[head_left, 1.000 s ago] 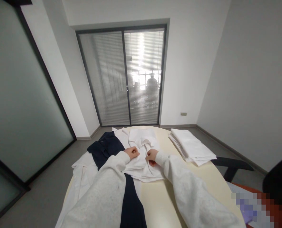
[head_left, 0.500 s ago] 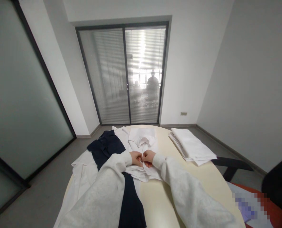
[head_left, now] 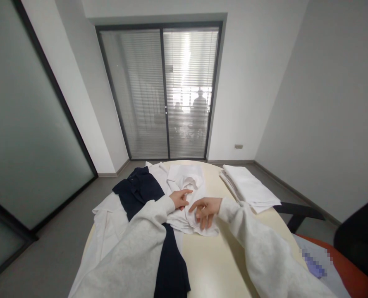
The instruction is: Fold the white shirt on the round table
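Observation:
A white collared shirt (head_left: 199,191) lies on the round table in front of me, its collar at the far end. My left hand (head_left: 179,198) rests on the shirt's front just below the collar, index finger stretched out and nothing visibly gripped. Just to its right, over the lower part of the shirt, my right hand (head_left: 206,209) has its fingers spread and bent downward, holding nothing. Whether its fingertips touch the cloth I cannot tell. Beside the shirt on the left lies a navy blue garment (head_left: 145,188), partly covered by my left sleeve.
More white clothing (head_left: 109,219) spreads under the navy garment, over the left edge of the table (head_left: 209,265). A stack of folded white cloth (head_left: 249,186) sits at the right. An orange chair (head_left: 351,265) with papers stands by the table's right side.
Both hands were pinching the shirt's front together. The right hand has let go and moved right with its fingers spread; the left has loosened and shifted slightly toward the collar.

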The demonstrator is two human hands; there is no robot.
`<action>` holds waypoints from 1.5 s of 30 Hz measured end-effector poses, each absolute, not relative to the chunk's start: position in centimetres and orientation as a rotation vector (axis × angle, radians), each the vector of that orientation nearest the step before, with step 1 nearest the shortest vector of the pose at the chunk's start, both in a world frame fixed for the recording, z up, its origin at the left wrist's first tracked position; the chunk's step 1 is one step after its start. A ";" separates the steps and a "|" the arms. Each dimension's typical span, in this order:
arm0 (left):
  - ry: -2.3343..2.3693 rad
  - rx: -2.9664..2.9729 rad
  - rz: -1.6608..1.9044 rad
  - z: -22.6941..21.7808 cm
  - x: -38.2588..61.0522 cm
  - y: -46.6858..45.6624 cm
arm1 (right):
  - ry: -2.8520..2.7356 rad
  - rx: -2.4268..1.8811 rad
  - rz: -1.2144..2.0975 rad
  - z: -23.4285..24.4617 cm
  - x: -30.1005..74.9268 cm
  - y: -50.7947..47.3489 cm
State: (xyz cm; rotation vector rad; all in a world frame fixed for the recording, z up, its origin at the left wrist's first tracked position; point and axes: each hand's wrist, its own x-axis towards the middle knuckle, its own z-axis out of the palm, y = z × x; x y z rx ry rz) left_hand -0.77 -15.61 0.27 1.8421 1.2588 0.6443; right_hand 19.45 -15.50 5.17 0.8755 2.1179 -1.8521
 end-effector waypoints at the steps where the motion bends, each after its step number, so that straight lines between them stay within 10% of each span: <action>1: 1.226 1.834 0.634 0.6 -1.2 -15.5 | 2.337 1.066 -1.708 5.0 19.3 -15.4; 8: 1.406 1.807 0.132 2.8 -5.2 -16.1 | 2.731 1.504 -0.327 2.2 18.6 -15.7; 45: 1.310 1.619 -0.082 5.1 -10.0 -19.4 | 2.909 1.258 -0.369 -1.0 15.7 -13.2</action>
